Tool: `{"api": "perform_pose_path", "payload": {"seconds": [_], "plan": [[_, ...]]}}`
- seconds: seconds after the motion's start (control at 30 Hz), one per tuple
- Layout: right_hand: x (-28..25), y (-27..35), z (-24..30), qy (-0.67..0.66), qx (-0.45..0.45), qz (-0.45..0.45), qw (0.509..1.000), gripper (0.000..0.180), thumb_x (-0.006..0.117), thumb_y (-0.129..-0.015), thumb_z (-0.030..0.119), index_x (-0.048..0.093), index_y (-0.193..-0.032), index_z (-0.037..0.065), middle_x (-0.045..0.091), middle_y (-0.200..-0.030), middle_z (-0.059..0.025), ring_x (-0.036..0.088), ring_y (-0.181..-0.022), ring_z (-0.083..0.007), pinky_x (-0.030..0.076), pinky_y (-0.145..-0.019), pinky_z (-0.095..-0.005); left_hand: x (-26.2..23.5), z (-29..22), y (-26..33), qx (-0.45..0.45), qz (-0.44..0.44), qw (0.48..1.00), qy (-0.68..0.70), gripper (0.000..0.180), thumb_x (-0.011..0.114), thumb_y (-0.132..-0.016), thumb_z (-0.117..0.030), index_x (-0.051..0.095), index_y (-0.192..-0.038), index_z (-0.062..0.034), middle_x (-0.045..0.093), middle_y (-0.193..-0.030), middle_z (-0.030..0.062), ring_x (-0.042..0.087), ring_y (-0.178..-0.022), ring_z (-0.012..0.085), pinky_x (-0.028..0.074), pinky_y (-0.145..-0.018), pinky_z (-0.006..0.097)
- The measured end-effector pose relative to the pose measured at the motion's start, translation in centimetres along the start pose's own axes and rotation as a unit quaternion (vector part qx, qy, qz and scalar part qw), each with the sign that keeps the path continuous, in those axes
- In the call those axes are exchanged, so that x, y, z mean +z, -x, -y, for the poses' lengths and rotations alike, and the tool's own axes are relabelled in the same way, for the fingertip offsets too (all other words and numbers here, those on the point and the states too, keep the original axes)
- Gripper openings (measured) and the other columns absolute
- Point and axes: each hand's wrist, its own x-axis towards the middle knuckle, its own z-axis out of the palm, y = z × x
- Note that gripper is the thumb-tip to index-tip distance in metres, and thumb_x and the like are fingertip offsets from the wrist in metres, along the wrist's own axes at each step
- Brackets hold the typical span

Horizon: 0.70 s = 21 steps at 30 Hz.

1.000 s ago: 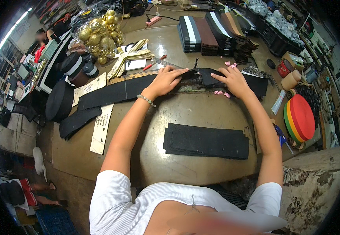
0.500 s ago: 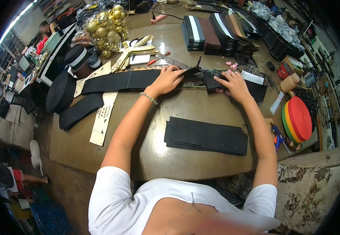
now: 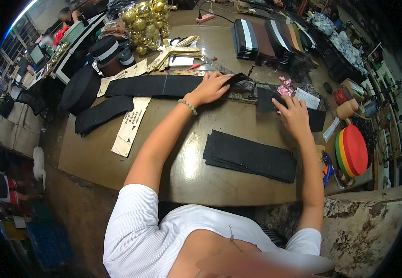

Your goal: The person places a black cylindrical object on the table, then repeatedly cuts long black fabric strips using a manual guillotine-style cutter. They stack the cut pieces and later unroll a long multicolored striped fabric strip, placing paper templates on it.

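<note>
A long wide black fabric strip point(image 3: 136, 86) lies across the far side of the table. My left hand point(image 3: 211, 88), with a beaded bracelet at the wrist, grips it near its right end, and that end tilts up past my fingers. To the right, my right hand point(image 3: 294, 115) is closed on the edge of a shorter black fabric piece point(image 3: 268, 98). A gap with a dark metal bar point(image 3: 242, 95) set at the table lies between the two pieces. Nearer to me rests a loose stack of black fabric pieces point(image 3: 252, 155).
Big black rolls point(image 3: 83, 88), card strips point(image 3: 131, 127) and a bag of gold balls point(image 3: 143, 28) stand at the left. Banded stacks point(image 3: 245, 41) sit at the back. Rightward are a red, yellow and green roll point(image 3: 353, 150) and blue-handled cutters point(image 3: 327, 169).
My right hand has moved nearer and to the right with the short black piece, widening its gap from the long strip. The left hand stays on the strip; the whole view has shifted slightly.
</note>
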Motion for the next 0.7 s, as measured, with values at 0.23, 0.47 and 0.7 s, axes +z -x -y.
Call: {"api": "perform_pose_path", "payload": {"seconds": [0.23, 0.47, 0.7], "plan": [[-4.4, 3.1, 12.7, -0.237, -0.008, 0.119, 0.964, 0.046, 0.068, -0.085, 0.026, 0.061, -0.131, 0.023, 0.048, -0.140, -0.0128, 0.046, -0.129, -0.0312, 0.033, -0.107, -0.0497, -2.7, -2.5, -0.1, 0.032, -0.029, 0.999, -0.023, 0.061, 0.059, -0.089, -0.034, 0.043, -0.147, -0.0181, 0.054, -0.121, 0.0170, 0.047, -0.116, 0.0339, 0.034, -0.100, 0.046], [-3.8, -0.4, 16.0, -0.339, -0.144, 0.023, 0.929, 0.053, 0.064, -0.091, 0.037, 0.054, -0.129, 0.001, 0.045, -0.143, -0.0227, 0.047, -0.130, -0.0398, 0.035, -0.113, -0.0462, -4.4, -7.4, -1.8, 0.042, 0.011, 0.996, -0.082, 0.074, 0.078, -0.063, -0.052, 0.053, -0.110, -0.0019, 0.055, -0.106, 0.0161, 0.053, -0.102, 0.0355, 0.041, -0.086, 0.047], [0.9, -12.4, 17.1, 0.026, -0.209, -0.117, 0.971, 0.034, 0.047, -0.095, 0.029, 0.057, -0.121, 0.011, 0.050, -0.140, -0.0160, 0.040, -0.139, -0.0337, 0.030, -0.112, -0.0535, -3.5, -15.1, -1.5, 0.051, -0.077, 0.987, -0.134, 0.082, 0.085, -0.055, -0.047, 0.049, -0.111, -0.0003, 0.051, -0.104, 0.0158, 0.052, -0.100, 0.0334, 0.041, -0.082, 0.043]]}}
